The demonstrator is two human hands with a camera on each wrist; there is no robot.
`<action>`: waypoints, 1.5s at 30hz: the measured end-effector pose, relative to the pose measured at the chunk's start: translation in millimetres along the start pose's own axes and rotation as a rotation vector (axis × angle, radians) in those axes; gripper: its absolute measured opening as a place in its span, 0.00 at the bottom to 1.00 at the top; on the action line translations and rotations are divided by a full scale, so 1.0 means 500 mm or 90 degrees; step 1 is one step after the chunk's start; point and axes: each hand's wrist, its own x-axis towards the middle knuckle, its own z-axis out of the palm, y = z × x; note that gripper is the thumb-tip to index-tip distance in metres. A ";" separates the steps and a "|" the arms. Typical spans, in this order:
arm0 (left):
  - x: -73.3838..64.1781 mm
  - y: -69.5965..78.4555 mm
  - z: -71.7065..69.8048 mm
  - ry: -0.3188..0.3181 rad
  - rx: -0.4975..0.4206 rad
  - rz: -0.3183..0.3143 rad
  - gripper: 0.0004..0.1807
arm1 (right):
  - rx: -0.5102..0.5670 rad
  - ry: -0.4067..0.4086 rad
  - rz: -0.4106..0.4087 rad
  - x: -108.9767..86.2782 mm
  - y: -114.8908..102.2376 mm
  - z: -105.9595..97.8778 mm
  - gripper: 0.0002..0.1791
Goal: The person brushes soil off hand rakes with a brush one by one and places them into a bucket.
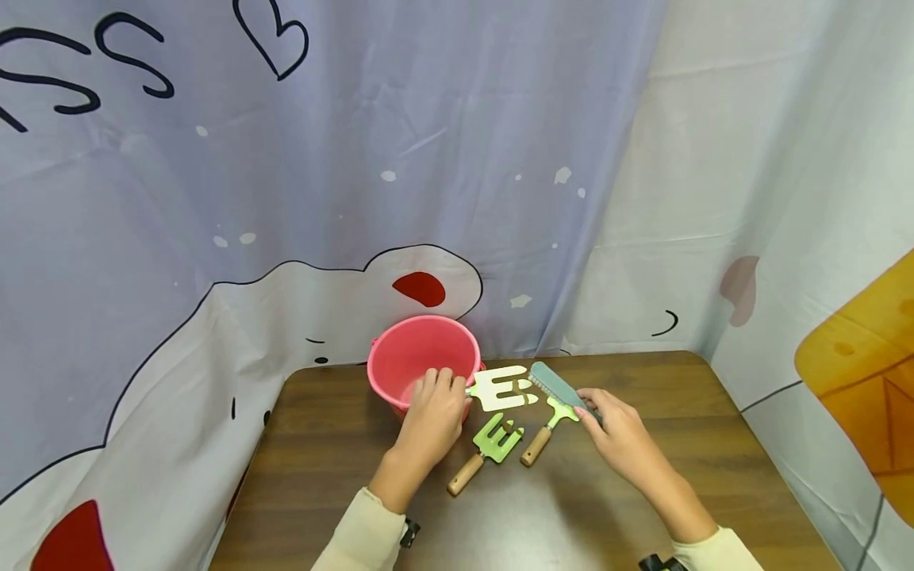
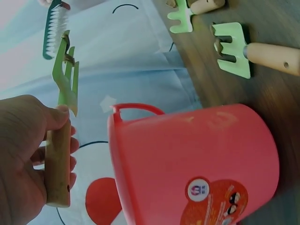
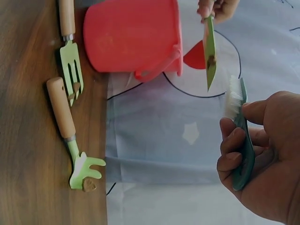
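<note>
1. While gripping the broad fork by its wooden handle with the left hand, also clasps the blue-green brush in the right hand, fingers curled round its grip.
2. Holds the broad fork roughly level, tines pointing right, out past the rim of the pink bucket.
3. Step in hand, by judgement: brushing brown clumps off the tines. Probably between strokes or about to begin one, given the narrow gap between bristles and tines in the right wrist view.
4. Next move, most likely: set the bristles against the tines, then sweep toward the tips, bracing firmly with the left hand. Perhaps swing the tines back over the bucket's mouth, to catch any crumbs.
5. Mind the bucket's rim and handle, both near the broad fork and lower down. Avoid shoving the bucket backward: set close to the far edge of the surface, just before the curtain.
6. Lying apart below, in reach of falling bits: second fork and small rake, both with clumps at the tines.
7. For elbow room, draw toward the near side, over bare wood between the forearms.
</note>
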 end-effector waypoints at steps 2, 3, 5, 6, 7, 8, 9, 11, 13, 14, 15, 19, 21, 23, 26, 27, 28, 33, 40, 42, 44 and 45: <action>0.005 0.005 0.001 0.004 0.006 -0.004 0.15 | -0.003 0.003 -0.009 0.001 -0.007 0.000 0.12; 0.006 0.007 0.002 0.006 0.006 -0.005 0.15 | -0.004 0.005 -0.013 0.001 -0.010 0.000 0.12; 0.009 0.010 0.004 0.007 0.006 -0.008 0.14 | -0.006 0.008 -0.016 0.002 -0.015 0.000 0.12; 0.010 0.012 0.006 0.007 0.004 -0.010 0.14 | -0.007 0.008 -0.017 0.002 -0.018 0.000 0.12; 0.010 0.013 0.008 0.007 0.004 -0.012 0.14 | -0.008 0.010 -0.018 0.003 -0.021 0.001 0.12; 0.011 0.014 0.009 0.005 0.003 -0.015 0.14 | -0.010 0.012 -0.019 0.004 -0.024 0.001 0.12; 0.011 0.016 0.012 0.003 0.002 -0.018 0.14 | -0.011 0.013 -0.021 0.006 -0.027 0.002 0.12; 0.010 0.018 0.016 0.003 0.001 -0.025 0.14 | -0.015 0.011 -0.026 0.008 -0.033 0.006 0.12; 0.010 0.021 0.018 0.002 0.000 -0.031 0.14 | -0.020 0.008 -0.030 0.011 -0.038 0.011 0.12; 0.010 0.023 0.019 0.001 -0.003 -0.034 0.14 | -0.022 0.005 -0.031 0.012 -0.040 0.014 0.11; 0.010 0.025 0.019 0.001 -0.004 -0.036 0.14 | -0.024 0.002 -0.031 0.012 -0.042 0.017 0.11; 0.011 0.034 0.020 -0.006 -0.008 -0.039 0.13 | -0.030 -0.004 -0.027 0.012 -0.051 0.029 0.11; 0.010 0.037 0.021 -0.009 -0.006 -0.042 0.14 | -0.031 -0.001 -0.030 0.012 -0.056 0.035 0.12; 0.010 0.041 0.024 -0.012 -0.002 -0.047 0.14 | -0.035 0.005 -0.035 0.013 -0.061 0.041 0.12; 0.008 0.045 0.026 -0.020 0.000 -0.056 0.15 | -0.038 0.014 -0.041 0.013 -0.069 0.050 0.12; 0.007 0.047 0.027 -0.023 0.001 -0.058 0.15 | -0.041 0.014 -0.041 0.012 -0.071 0.053 0.11; 0.006 0.049 0.028 -0.026 0.003 -0.059 0.14 | -0.044 0.015 -0.040 0.012 -0.073 0.057 0.11; 0.001 0.055 0.033 -0.033 0.018 -0.063 0.08 | -0.058 0.013 -0.043 0.008 -0.078 0.075 0.13; -0.003 0.055 0.036 -0.034 0.014 -0.069 0.09 | -0.079 0.024 -0.048 0.010 -0.070 0.088 0.12; -0.003 0.055 0.035 -0.035 0.008 -0.071 0.11 | -0.085 0.031 -0.052 0.010 -0.067 0.088 0.12; -0.003 0.054 0.034 -0.034 0.002 -0.072 0.12 | -0.090 0.037 -0.054 0.010 -0.063 0.087 0.12; -0.003 0.054 0.034 -0.034 0.000 -0.072 0.13 | -0.092 0.039 -0.054 0.010 -0.062 0.087 0.12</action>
